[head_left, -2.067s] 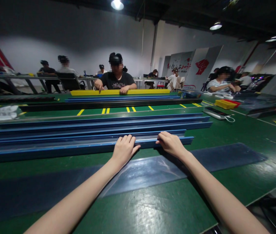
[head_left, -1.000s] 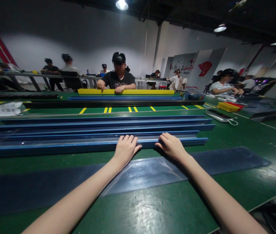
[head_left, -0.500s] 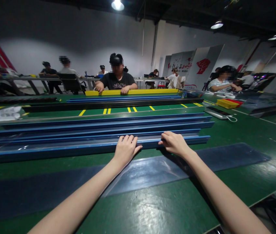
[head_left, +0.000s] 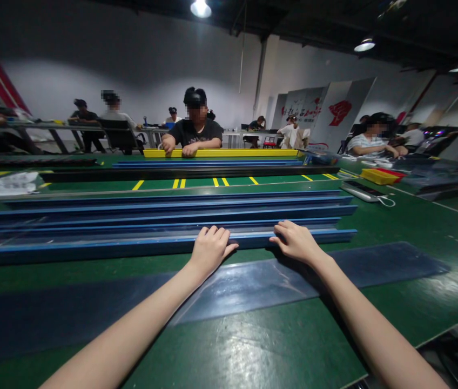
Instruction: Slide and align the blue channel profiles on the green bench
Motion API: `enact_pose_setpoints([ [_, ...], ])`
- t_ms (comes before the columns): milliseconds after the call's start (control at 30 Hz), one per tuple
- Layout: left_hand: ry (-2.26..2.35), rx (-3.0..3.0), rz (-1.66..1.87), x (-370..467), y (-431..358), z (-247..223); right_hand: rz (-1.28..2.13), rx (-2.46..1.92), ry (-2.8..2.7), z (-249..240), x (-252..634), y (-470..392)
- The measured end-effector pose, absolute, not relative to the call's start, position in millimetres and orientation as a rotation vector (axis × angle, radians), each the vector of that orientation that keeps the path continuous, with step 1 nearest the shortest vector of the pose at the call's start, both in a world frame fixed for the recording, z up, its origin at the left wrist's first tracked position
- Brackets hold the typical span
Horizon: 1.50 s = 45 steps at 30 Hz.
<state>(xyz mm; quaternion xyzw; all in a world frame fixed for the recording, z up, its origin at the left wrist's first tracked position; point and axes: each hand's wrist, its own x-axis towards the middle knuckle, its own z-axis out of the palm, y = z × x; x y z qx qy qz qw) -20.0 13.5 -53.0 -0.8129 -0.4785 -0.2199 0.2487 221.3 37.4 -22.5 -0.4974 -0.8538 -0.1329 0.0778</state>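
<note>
A long blue channel strip [head_left: 123, 249] with upright edges lies across the green table in front of me. My left hand [head_left: 211, 247] grips its near wall, fingers curled over the top edge and thumb along the front. Further right, my right hand [head_left: 296, 241] has its fingers bent over the same wall, with the thumb at the front face. Both hands' fingertips are partly hidden inside the channel. Under my forearms a clear flat plastic sheet [head_left: 249, 289] lies on the table. Just behind the held strip are more blue channel strips [head_left: 253, 212], parallel to it.
Beyond lie a black strip [head_left: 164, 174] and yellow tape marks on the green table [head_left: 407, 216]. Across it, a person [head_left: 196, 132] has both hands on a yellow strip [head_left: 249, 153]. A phone on a white device [head_left: 361, 190] and yellow tray [head_left: 378, 176] stand right.
The near blue channel strip has slid slightly to the right, and my right hand has moved right with its fingers a little less curled. My left hand is nearly still.
</note>
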Motion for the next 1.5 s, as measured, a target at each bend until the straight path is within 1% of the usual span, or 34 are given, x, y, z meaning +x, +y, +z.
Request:
enact_pose_setpoints([
  [600, -1.317, -2.216, -0.586, -20.3, 14.5, -55.1, -0.364, -1.435, -2.610, -26.7, 221.2, 39.6],
  [1500, -1.334, -2.211, -0.566, -19.9, 13.4, -52.8, -0.312, -1.478, -2.617, -25.2, 220.1, 39.1],
])
